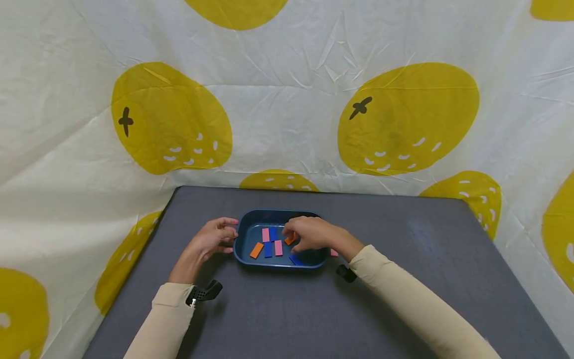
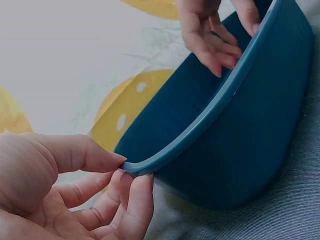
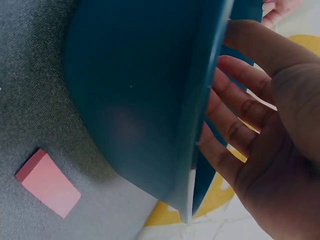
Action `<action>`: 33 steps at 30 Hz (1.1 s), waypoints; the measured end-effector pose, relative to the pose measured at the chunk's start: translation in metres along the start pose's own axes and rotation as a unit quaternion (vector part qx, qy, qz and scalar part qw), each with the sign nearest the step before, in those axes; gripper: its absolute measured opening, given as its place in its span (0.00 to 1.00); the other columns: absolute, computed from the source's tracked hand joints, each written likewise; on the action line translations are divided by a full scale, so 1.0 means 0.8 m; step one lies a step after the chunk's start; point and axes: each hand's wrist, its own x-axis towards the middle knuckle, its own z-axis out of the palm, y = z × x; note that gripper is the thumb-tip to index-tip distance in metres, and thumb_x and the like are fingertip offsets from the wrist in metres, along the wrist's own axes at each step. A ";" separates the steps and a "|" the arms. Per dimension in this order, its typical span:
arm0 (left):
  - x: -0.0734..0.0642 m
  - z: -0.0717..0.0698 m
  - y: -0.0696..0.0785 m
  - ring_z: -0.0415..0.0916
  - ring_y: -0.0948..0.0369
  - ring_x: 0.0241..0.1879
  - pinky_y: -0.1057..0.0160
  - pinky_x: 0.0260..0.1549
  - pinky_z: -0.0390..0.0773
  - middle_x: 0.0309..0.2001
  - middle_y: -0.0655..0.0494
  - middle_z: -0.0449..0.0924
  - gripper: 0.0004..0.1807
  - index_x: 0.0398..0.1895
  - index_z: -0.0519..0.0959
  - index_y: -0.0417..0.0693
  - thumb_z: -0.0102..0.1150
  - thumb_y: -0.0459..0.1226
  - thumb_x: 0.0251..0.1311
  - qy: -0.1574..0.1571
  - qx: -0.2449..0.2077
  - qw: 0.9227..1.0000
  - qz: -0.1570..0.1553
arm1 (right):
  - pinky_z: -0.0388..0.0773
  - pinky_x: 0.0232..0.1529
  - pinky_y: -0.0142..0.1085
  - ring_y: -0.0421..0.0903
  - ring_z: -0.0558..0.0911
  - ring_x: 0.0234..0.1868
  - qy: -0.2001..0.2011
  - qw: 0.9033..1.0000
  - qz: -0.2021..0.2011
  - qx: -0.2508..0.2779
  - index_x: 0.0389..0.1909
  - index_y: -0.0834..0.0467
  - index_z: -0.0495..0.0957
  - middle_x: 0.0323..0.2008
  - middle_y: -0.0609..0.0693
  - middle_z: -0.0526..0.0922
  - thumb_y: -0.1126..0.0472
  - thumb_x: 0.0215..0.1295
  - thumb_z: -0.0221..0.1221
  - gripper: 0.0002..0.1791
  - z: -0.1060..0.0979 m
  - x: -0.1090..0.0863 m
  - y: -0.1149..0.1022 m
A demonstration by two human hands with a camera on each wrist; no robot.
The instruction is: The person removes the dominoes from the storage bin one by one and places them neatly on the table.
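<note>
A dark blue oval-cornered tub [image 1: 278,265] stands on the grey table. My left hand [image 1: 214,238] pinches its left rim between thumb and fingers, plain in the left wrist view. Over the tub's right half, my right hand [image 1: 309,233] reaches down inside, thumb apart from the fingers, right by an orange block [image 1: 291,239]. Whether it touches that block is unclear; the tub wall hides the fingertips in the right wrist view. Also lying in the tub are pink blocks [image 1: 278,248], blue blocks [image 1: 268,249] and another orange block [image 1: 256,250].
A pink block [image 3: 49,184] lies on the table just outside the tub's right end, partly behind my right wrist in the head view. The grey table [image 1: 278,314] reaches back to a white cloth [image 1: 287,119] printed with yellow fruit.
</note>
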 end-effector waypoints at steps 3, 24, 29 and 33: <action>0.001 0.000 0.000 0.76 0.55 0.40 0.56 0.34 0.86 0.44 0.48 0.77 0.26 0.68 0.68 0.40 0.55 0.31 0.68 0.000 0.001 1.000 -0.002 | 0.81 0.53 0.42 0.45 0.81 0.51 -0.008 1.000 0.003 -0.001 0.61 0.55 0.79 0.50 0.48 0.84 0.54 0.62 0.71 0.26 0.002 0.005 0.000; -0.001 0.002 0.008 0.77 0.56 0.39 0.54 0.35 0.87 0.47 0.46 0.78 0.25 0.69 0.68 0.42 0.55 0.32 0.70 0.007 0.009 1.000 -0.016 | 0.78 0.44 0.35 0.41 0.75 0.40 -0.050 0.993 0.022 -0.105 0.55 0.51 0.82 0.45 0.44 0.77 0.48 0.60 0.72 0.24 0.010 0.049 -0.018; -0.001 0.001 0.010 0.77 0.56 0.39 0.54 0.34 0.86 0.46 0.47 0.78 0.25 0.69 0.68 0.41 0.54 0.32 0.70 0.004 0.006 1.000 -0.018 | 0.75 0.40 0.32 0.41 0.75 0.39 -0.057 0.992 0.018 -0.114 0.50 0.49 0.81 0.42 0.42 0.75 0.48 0.59 0.73 0.20 0.009 0.055 -0.022; 0.000 -0.001 0.011 0.76 0.56 0.39 0.55 0.34 0.86 0.45 0.48 0.77 0.24 0.69 0.68 0.42 0.54 0.32 0.70 0.006 0.004 1.000 -0.022 | 0.75 0.39 0.32 0.41 0.75 0.39 -0.070 0.991 0.016 -0.109 0.49 0.48 0.81 0.41 0.42 0.74 0.50 0.59 0.73 0.19 0.008 0.058 -0.023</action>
